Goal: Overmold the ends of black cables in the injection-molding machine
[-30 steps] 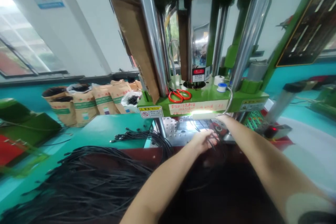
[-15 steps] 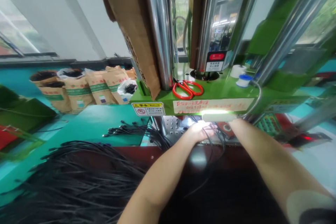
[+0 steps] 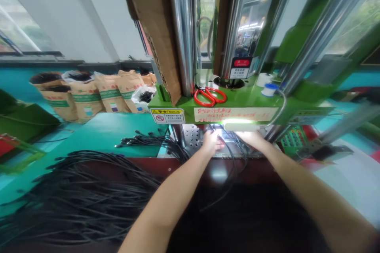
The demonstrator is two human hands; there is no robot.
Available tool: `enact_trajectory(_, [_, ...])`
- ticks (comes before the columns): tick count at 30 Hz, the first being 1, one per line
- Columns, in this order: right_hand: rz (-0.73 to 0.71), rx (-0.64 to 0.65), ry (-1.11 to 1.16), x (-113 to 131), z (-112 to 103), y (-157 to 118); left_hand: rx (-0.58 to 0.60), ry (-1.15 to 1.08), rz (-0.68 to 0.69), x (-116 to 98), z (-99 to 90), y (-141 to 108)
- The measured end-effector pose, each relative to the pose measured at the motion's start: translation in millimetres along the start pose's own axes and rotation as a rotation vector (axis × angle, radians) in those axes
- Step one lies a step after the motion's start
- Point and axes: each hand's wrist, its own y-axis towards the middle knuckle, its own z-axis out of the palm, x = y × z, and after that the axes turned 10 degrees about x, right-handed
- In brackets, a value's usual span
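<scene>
My left hand [image 3: 213,142] is under the green machine plate [image 3: 184,104], its fingers curled beside black cables [image 3: 242,148]; what it grips is too small and glary to make out. Near the bright lamp [image 3: 242,126], my right hand [image 3: 251,137] reaches under the plate, with its fingers mostly hidden. The cables hang down between my hands over the machine's front edge. A metal plate with holes [image 3: 192,137] lies left of my left hand.
Red-handled scissors [image 3: 209,97] and a blue-and-white spool [image 3: 269,89] lie on the green plate. Left, a large pile of black cables [image 3: 97,197] and a bundle [image 3: 154,141] lie near paper sacks [image 3: 86,99]. A control panel [image 3: 293,137] stands right.
My left hand has shifted slightly left. My right hand now shows below the lamp, also further left. The camera view has moved a little.
</scene>
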Motion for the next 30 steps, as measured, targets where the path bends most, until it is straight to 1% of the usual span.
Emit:
enact_trajectory(3, [0.055, 0.060, -0.076, 4.3, 4.2, -6.5, -0.117, 0.164, 0.050, 0.5, -14.2, -3.0])
enact_trajectory(5, [0.078, 0.076, -0.118, 7.6, 6.2, -7.5, -0.169, 0.272, 0.099, 1.0, -23.6, -5.4])
enact_trajectory(6, [0.086, 0.075, -0.136, 9.0, 7.1, -7.3, -0.191, 0.369, 0.135, 1.0, -27.2, -6.7])
enact_trajectory(7, [0.092, 0.070, -0.152, 10.1, 8.1, -6.8, -0.212, 0.507, 0.174, 0.9, -29.7, -8.0])
enact_trajectory(9, [0.097, 0.056, -0.178, 11.1, 10.4, -5.6, -0.251, 0.855, 0.231, -0.1, -31.6, -9.8])
enact_trajectory(11, [0.092, 0.041, -0.198, 10.5, 13.5, -4.5, -0.276, 1.155, 0.249, -1.4, -30.7, -9.9])
enact_trajectory(13, [0.084, 0.030, -0.213, 9.1, 16.5, -3.4, -0.281, 1.276, 0.255, -2.5, -29.3, -8.6])
enact_trajectory(17, [0.078, 0.026, -0.223, 8.4, 16.9, -1.4, -0.289, 1.339, 0.269, -3.9, -28.6, -6.1])
enact_trajectory(22, [0.070, 0.045, -0.195, 18.2, 4.6, -3.6, -0.294, 1.311, 0.268, -8.6, -26.4, -10.0])
enact_trajectory(25, [0.045, 0.042, -0.164, 25.0, 0.4, -5.0, -0.289, 1.284, 0.311, -11.6, -21.5, -14.6])
enact_trajectory(30, [0.035, 0.046, -0.096, 28.2, 3.5, 1.2, -0.253, 1.271, 0.349, -15.5, -10.8, -17.3])
